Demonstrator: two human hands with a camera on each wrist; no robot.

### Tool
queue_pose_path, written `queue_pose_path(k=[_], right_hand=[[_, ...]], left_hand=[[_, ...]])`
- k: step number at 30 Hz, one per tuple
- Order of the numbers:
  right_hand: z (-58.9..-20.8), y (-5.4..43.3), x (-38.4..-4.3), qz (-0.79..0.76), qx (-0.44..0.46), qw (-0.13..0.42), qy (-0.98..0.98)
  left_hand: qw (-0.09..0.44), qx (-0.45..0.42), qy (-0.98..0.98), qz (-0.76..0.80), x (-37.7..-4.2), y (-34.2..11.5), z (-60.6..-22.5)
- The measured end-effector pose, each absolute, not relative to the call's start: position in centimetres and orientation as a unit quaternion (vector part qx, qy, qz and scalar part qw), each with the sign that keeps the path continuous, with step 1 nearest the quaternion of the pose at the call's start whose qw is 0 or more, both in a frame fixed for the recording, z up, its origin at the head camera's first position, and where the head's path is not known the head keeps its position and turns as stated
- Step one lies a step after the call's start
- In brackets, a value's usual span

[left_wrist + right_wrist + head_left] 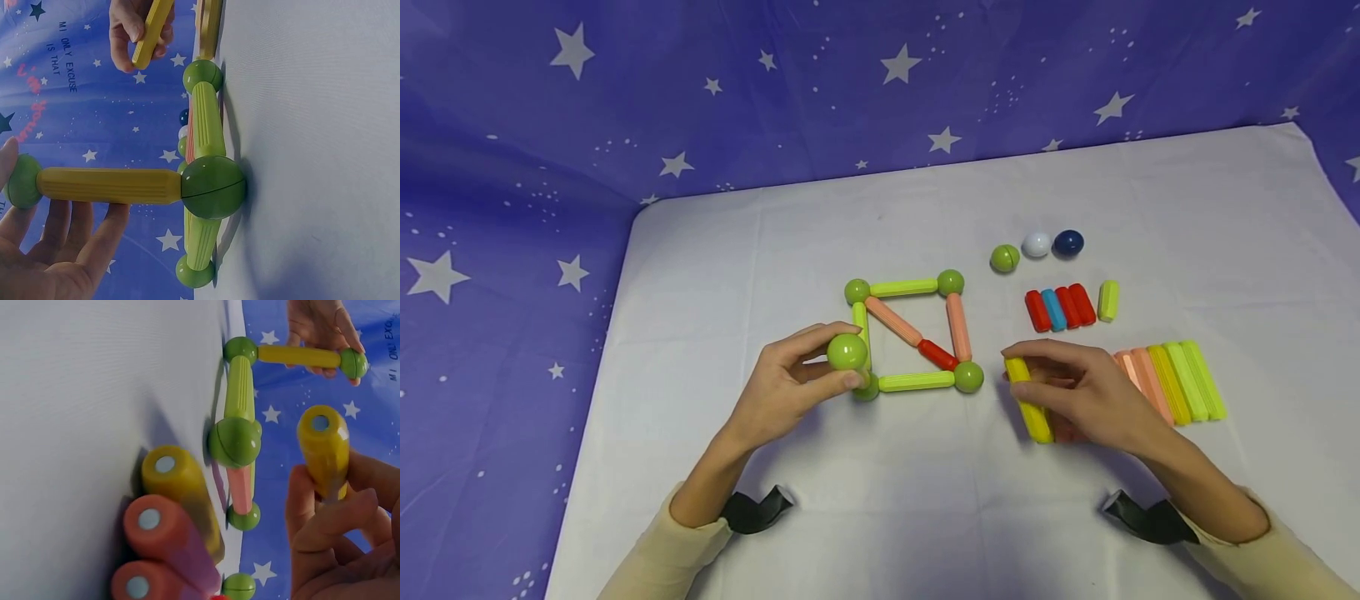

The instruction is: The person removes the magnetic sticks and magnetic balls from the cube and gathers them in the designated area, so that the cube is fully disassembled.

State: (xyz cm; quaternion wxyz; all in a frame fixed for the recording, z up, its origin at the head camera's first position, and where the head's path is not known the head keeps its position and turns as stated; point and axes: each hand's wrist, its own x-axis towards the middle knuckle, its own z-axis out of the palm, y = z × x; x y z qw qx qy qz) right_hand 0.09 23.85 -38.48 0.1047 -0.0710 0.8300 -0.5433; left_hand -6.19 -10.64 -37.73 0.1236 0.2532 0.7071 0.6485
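My left hand (793, 371) pinches a green ball (847, 352) between thumb and fingers. The left wrist view shows that ball capping an upright yellow magnetic rod (109, 185), whose foot meets the green corner ball (214, 187) of a flat frame. In my right hand (1078, 387) is another yellow rod (325, 450), held by thumb and fingers above the table, its grey end tip showing. The frame has green balls at its corners, lime rods (917, 382) and a pink rod (958, 327) as sides. A pink rod and a short red rod (937, 355) form its diagonal.
Beneath my right hand lie a yellow rod (181, 494) and pink rods (169, 534). Farther right, a row holds yellow and lime rods (1202, 379). Behind are short red and blue rods (1054, 310), a short lime one (1108, 300), and green, white and navy balls (1068, 243).
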Motion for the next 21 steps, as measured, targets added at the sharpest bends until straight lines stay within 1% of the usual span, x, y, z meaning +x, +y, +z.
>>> queue_pose_path(k=[7, 11, 16, 21], right_hand=[[-38.8, 25.0, 0.7, -0.539, -0.067, 0.079, 0.836], [-38.8, 25.8, 0.9, -0.523, -0.071, 0.076, 0.846], [-38.5, 27.3, 1.1, -0.483, -0.073, 0.086, 0.869], [-38.4, 29.5, 1.5, -0.49, -0.078, 0.078, 0.865]], left_hand=[[0.126, 0.254, 0.704, 0.652, -6.2, -10.7, -37.8], [0.126, 0.251, 0.704, 0.653, -6.2, -10.7, -37.8], [0.129, 0.249, 0.699, 0.658, -6.2, -10.8, -37.8], [0.132, 0.245, 0.7, 0.657, -6.2, -10.9, -37.8]])
